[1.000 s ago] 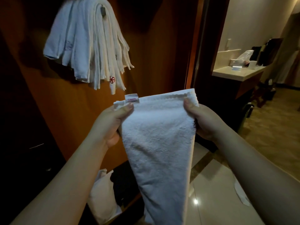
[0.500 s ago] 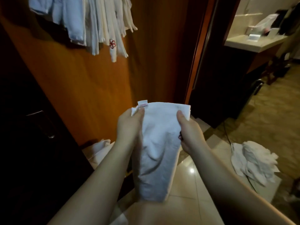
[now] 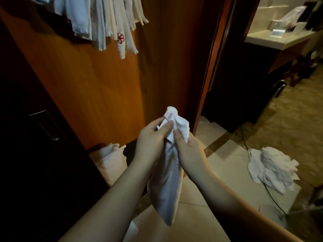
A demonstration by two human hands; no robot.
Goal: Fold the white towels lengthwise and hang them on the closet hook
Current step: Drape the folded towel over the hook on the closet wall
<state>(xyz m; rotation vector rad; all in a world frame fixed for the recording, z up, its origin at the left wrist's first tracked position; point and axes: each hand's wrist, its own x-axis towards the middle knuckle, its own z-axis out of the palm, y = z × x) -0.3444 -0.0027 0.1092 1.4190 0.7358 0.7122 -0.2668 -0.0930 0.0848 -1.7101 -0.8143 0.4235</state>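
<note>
Both hands meet at the bunched top of a white towel [image 3: 166, 173]: the left hand [image 3: 151, 138] and right hand [image 3: 187, 151] pinch it between curled fingers, its tail hanging below. Loose towels [image 3: 272, 169] lie on the floor; hung towels [image 3: 104, 20] drape against the closet panel [image 3: 104, 88].

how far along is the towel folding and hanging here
Done: several folded towels already hang at the top of the wooden closet panel. In hand: the left hand and right hand together pinch the top of one white towel, gathered narrow. Left: hanging it, then the crumpled pile on the floor.
</note>
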